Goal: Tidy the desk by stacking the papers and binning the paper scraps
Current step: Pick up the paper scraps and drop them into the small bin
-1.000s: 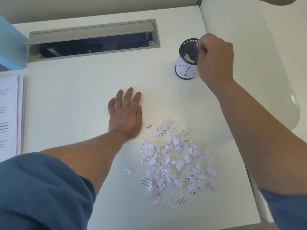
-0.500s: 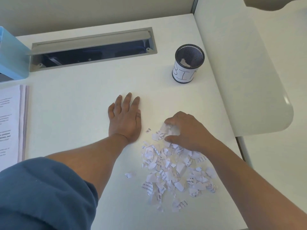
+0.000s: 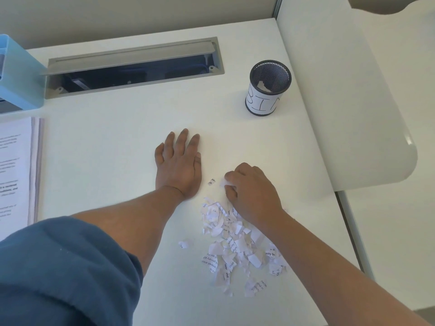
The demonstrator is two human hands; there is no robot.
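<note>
Right hand [image 3: 250, 189] has closed on scraps [image 3: 235, 245] beneath it.

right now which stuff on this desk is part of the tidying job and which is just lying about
Part of the job:
- pile of paper scraps
- stray scrap beside the pile
- mesh cup labelled BIN, some scraps inside
- stack of printed papers at the left edge
- right hand gathering scraps
- left hand flat on the desk

Just lying about:
- blue box
- open cable hatch
</note>
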